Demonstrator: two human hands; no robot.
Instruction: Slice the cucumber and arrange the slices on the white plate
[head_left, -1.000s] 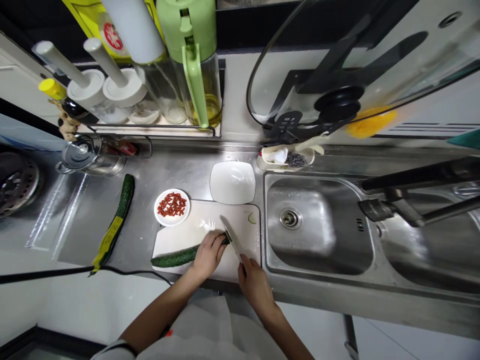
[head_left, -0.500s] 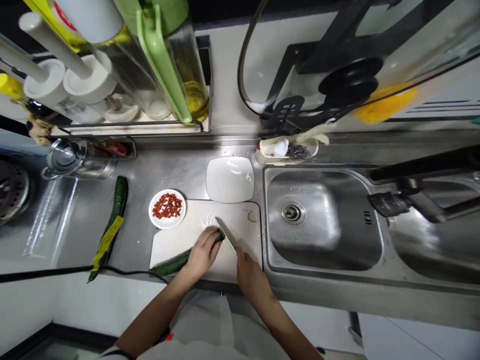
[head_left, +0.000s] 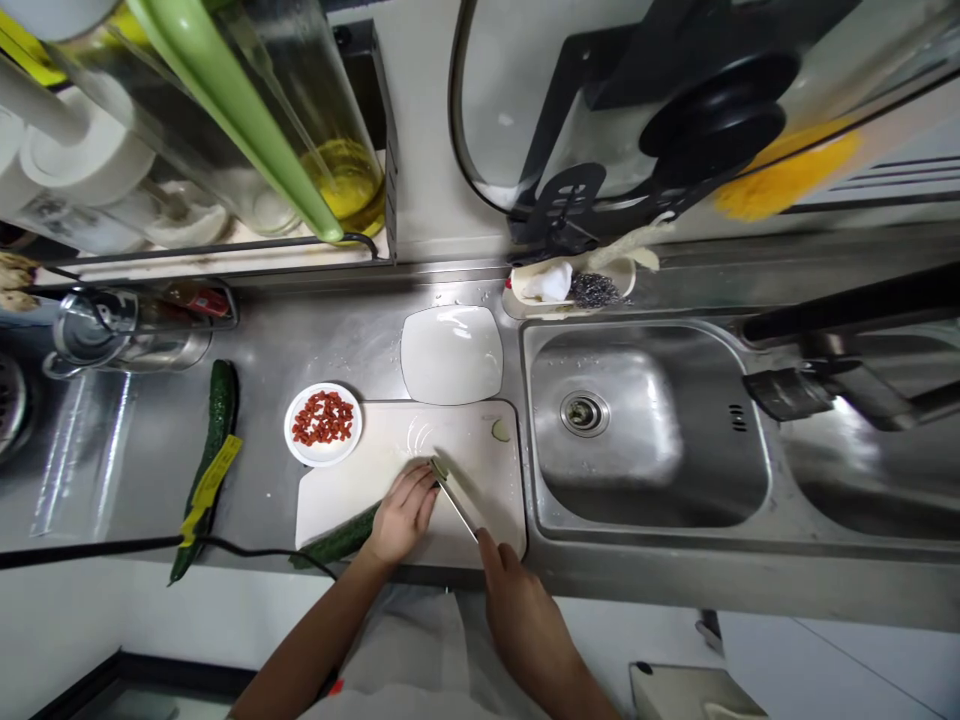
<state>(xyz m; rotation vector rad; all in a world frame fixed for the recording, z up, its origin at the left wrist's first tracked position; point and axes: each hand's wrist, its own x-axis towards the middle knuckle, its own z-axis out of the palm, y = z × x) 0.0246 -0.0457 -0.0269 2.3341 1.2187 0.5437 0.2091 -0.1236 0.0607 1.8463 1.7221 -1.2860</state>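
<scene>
A dark green cucumber (head_left: 339, 540) lies on the white cutting board (head_left: 356, 478) at the counter's front edge. My left hand (head_left: 401, 513) presses down on it, fingers curled over its right end. My right hand (head_left: 516, 598) grips the handle of a knife (head_left: 454, 494) whose blade sits right against the left fingertips at the cucumber's cut end. A single cut piece (head_left: 500, 430) rests near the board's far right corner.
A small round dish of red berries (head_left: 323, 424) and a bare square white plate (head_left: 451, 354) stand behind the board. A second cucumber with a yellow label (head_left: 208, 455) lies to the left. The steel sink (head_left: 645, 430) is on the right; oil bottles (head_left: 330, 140) hang on the rack above.
The knife blade has come down and in closer to my left fingertips at the cucumber's end. The camera has dipped forward, so everything sits slightly lower left.
</scene>
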